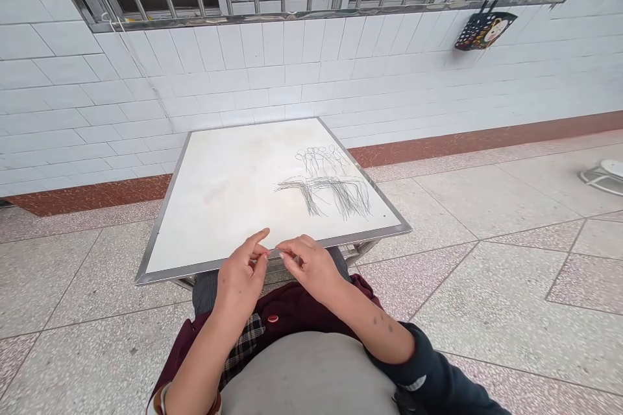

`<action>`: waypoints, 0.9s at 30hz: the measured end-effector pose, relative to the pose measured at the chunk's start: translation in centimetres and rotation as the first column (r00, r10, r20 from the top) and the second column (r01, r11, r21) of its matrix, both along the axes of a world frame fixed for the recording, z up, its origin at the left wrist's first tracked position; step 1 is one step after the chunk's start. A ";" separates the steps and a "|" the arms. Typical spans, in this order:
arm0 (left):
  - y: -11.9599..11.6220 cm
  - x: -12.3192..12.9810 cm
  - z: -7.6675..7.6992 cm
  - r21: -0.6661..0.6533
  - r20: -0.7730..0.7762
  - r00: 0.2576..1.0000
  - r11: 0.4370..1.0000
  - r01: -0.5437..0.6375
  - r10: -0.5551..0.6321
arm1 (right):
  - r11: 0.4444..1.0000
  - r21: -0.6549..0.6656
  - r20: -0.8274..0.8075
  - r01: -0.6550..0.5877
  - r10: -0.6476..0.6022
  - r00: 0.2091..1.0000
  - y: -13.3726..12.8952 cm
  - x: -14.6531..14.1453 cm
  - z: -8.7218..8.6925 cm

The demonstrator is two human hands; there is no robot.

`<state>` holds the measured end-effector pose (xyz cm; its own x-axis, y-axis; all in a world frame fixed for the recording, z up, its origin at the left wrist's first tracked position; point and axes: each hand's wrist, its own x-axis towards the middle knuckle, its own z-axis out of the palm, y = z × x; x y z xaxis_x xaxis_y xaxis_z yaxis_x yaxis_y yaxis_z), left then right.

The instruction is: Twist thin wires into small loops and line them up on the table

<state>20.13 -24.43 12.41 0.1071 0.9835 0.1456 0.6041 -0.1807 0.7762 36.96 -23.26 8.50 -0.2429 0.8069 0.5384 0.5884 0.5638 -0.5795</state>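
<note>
My left hand (239,274) is held just over the near edge of the white table (228,188), thumb and fingers pinched together and one finger pointing out. Close to its right, my right hand (312,267) makes a similar pinch, and the fingertips of both hands almost meet. Whatever lies between the fingers is too thin to make out. On the table's right half is a spread pile of thin dark wires (343,189), fanned toward me. Behind it lies a second group of thin wires with looped ends (321,157).
A white tiled wall (272,74) with a barred window (292,10) stands behind the table. From the bars hangs a patterned bag (484,31). A round white-topped stool (610,168) is on the speckled floor (511,285) at the far right.
</note>
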 end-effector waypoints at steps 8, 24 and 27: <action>-0.2 0.4 0.1 -0.009 -0.016 0.999 0.999 0.041 -0.041 | 1.000 -0.010 -0.013 0.008 -0.008 1.000 -0.1 -0.1 -0.2; 0.8 0.6 -0.7 -0.063 0.238 0.968 0.995 -0.071 0.084 | 0.998 -0.022 0.072 -0.059 0.060 0.996 0.1 0.3 -0.8; 0.9 0.6 -0.8 -0.101 0.298 0.952 0.994 -0.046 0.074 | 0.998 0.034 0.106 -0.056 0.052 0.993 0.2 0.1 -0.9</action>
<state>20.77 -23.52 11.65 0.0126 0.9974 0.0708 0.3475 -0.0708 0.9350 37.10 -23.07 7.60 -0.3420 0.7711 0.5371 0.6129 0.6163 -0.4946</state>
